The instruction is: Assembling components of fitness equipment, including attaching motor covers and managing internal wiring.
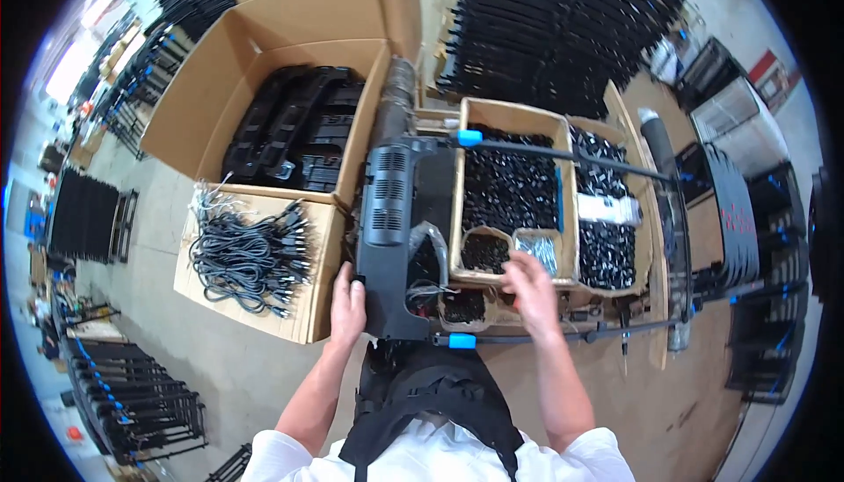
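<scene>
In front of me lies a long black plastic housing [387,245] with vent slots, joined to a black metal tube frame [607,166] with blue end pieces. My left hand [348,313] is at the housing's near left edge, its fingers along the side and the thumb against it. My right hand [533,296] hovers over the near edge of the parts trays, its fingers drawn together. Whatever lies between them is too small to make out. Just beyond it are a small box of silvery screws [538,252] and a small box of dark screws [485,251].
A large carton [198,104] of black plastic parts stands at the far left. Bundled black cables [251,258] lie on a closer carton. Cardboard trays [569,218] hold black small parts. Stacked black tubes [554,25] rise behind; racks of frames [132,394] stand around.
</scene>
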Tool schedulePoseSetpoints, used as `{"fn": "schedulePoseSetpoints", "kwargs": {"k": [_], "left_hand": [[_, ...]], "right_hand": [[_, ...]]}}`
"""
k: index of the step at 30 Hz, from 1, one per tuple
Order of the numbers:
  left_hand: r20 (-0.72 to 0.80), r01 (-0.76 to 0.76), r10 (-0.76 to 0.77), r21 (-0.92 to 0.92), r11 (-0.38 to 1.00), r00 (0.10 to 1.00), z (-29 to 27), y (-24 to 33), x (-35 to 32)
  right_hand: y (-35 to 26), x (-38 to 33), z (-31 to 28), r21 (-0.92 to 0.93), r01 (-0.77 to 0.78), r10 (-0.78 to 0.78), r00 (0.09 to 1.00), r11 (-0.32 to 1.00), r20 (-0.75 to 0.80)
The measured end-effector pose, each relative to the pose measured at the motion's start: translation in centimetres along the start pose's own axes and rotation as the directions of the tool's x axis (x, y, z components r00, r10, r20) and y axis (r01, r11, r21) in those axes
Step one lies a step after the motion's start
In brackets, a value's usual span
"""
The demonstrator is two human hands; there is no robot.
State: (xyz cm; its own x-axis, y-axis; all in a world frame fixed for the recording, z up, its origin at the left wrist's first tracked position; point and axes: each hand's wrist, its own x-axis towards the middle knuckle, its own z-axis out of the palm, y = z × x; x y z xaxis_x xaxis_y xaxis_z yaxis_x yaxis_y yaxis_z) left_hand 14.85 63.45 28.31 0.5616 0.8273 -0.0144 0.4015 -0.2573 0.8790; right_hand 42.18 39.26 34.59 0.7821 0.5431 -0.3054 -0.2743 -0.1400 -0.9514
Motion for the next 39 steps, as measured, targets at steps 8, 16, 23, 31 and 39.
{"fn": "schedulePoseSetpoints", "kwargs": {"k": [8,16,23,31,39], "left_hand": [[0.657,-0.427,0.283,0.066,0.902,0.699,12.9,12.6,3.4],[0.97,-0.833,-0.239,0.156,0.531,0.029,26.2,1.8,1.5],[0.945,-0.795,-0.311,0.266,0.544,0.103,28.0,0.4,1.6],[0.924,-0.68,-0.345,0.36,0.638,0.165,27.7,-5.0,3.0],[0.906,-0.639,-0.4,0.389,0.664,0.136,29.2,-1.7,2.7]], "right_hand": [[-1.1,-13.5,-14.9,0.057,-0.196,0.2,0.977,0.979,-0.069],[9.4,-18.4,-14.8,0.119,-0.492,0.497,0.868,0.862,-0.008],[17.8,-16.2,-13.6,0.258,-0.598,0.637,0.764,0.759,-0.104],[22.2,-3.2,-9.5,0.546,-0.373,0.582,0.765,0.75,-0.276],[27.9,5.0,-7.9,0.779,-0.339,0.796,0.518,0.527,-0.313]]}}
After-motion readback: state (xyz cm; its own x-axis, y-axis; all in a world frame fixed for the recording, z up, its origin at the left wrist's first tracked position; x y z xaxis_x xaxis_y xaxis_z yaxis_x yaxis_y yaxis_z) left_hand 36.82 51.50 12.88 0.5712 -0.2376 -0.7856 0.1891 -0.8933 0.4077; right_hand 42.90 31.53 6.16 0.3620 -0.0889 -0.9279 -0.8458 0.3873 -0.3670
